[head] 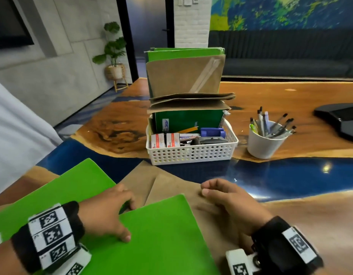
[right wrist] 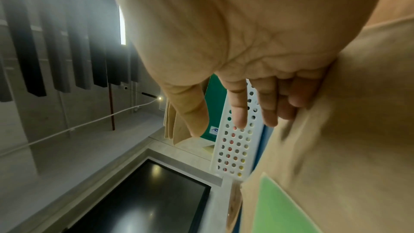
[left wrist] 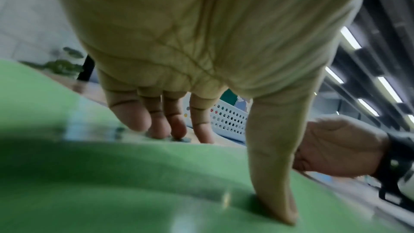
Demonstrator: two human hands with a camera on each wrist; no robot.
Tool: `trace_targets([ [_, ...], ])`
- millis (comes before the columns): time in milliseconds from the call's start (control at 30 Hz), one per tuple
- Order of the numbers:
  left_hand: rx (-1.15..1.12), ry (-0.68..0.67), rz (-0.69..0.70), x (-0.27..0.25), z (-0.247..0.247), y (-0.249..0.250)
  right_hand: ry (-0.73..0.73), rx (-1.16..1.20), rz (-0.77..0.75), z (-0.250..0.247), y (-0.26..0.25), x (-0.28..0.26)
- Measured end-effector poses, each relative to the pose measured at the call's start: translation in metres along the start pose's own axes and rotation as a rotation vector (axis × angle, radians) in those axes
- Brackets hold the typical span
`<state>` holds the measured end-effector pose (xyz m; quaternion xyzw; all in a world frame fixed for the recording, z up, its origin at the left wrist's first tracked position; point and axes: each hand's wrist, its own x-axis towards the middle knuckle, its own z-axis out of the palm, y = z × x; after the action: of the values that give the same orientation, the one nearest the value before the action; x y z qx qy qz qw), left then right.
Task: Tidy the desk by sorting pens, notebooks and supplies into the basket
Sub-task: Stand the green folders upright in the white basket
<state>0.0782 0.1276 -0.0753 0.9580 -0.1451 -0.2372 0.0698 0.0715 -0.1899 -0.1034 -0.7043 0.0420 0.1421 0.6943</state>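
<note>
At the desk's near edge, a green notebook (head: 151, 233) is pressed under the left hand (head: 106, 211), thumb on its cover and fingers (left wrist: 156, 121) curled over its far edge. Beside it, brown notebooks (head: 171, 187) are touched by the right hand (head: 231, 203), fingers loosely spread. Farther toward the desk's middle, the white basket (head: 191, 153) is seen.

Grey concrete wall (head: 58, 62), potted plant (head: 114, 54), dark sofa (head: 290, 62), blue-green mural (head: 280, 10)
</note>
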Motion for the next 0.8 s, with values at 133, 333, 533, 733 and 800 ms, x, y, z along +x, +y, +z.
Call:
trace_targets([
  [133, -0.196, -0.052, 0.072, 0.0, 0.0, 0.007, -0.042, 0.052, 0.022, -0.001, -0.006, -0.004],
  [333, -0.375, 0.093, 0.155, -0.008, -0.02, 0.023, -0.188, -0.038, 0.062, -0.009, -0.014, -0.011],
  [533, -0.312, 0.564, 0.096, -0.019, -0.051, 0.02, 0.018, 0.07, -0.15, -0.029, -0.05, -0.02],
  [733, -0.901, 0.734, 0.128, -0.028, -0.065, 0.0, 0.306, 0.305, -0.402, -0.058, -0.086, -0.021],
  [800, -1.092, 0.603, 0.201, -0.029, -0.061, 0.009, 0.36, 0.319, -0.495, -0.057, -0.094, -0.015],
])
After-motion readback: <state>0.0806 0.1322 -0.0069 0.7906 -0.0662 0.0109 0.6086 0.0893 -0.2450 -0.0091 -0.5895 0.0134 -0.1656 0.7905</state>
